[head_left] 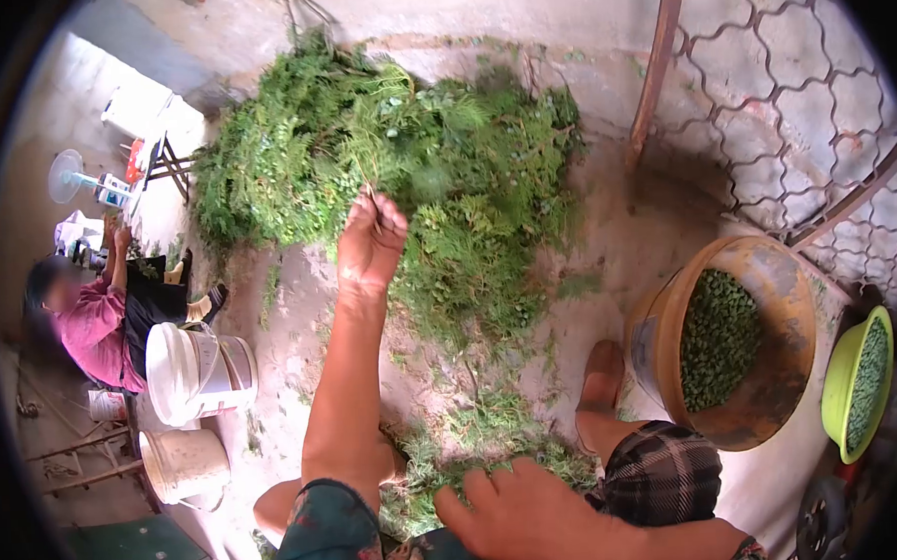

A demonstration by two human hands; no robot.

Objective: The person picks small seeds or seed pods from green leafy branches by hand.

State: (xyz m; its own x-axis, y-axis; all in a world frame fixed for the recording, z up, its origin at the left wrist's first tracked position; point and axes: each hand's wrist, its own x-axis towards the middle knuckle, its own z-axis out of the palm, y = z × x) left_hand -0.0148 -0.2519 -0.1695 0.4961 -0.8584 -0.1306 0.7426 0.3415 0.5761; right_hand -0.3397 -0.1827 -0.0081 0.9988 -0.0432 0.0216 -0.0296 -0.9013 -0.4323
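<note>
Left hand: the left hand [370,245] is raised toward 12 o'clock, its fingers pinched shut round a thin green sprig [368,188] at the near edge of the heap.
Right hand: the right hand [527,512] lies low at 6 o'clock, fingers spread and flat over the lap, gripping nothing that shows.
Sprig: the sprig stands up from the pinching fingers and runs into the greenery; whether it is free of the heap I cannot tell.
Heap: a large heap of leafy cuttings [404,172] fills the ground from 10 to 1 o'clock, well above the knees.
Loose bits: a smaller scatter of greens [476,449] lies between the legs, touching the right hand's fingertips.
Brown tub: at 4 o'clock a brown tub [790,295], tilted toward the person, holds a bed of small green pieces, covering roughly half of its inside.
Green bowl: at the far 4 o'clock edge a green bowl [841,383] also holds small green pieces.
Done so far: judging by the tub and bowl, a fair share of small pieces is already gathered.
Left to do: the heap looks barely reduced, so I judge most of the work is ahead.
Nearby: at 9 o'clock another person in a pink top [92,331] sits beside two white buckets [187,371], hands apart from this work.
</note>
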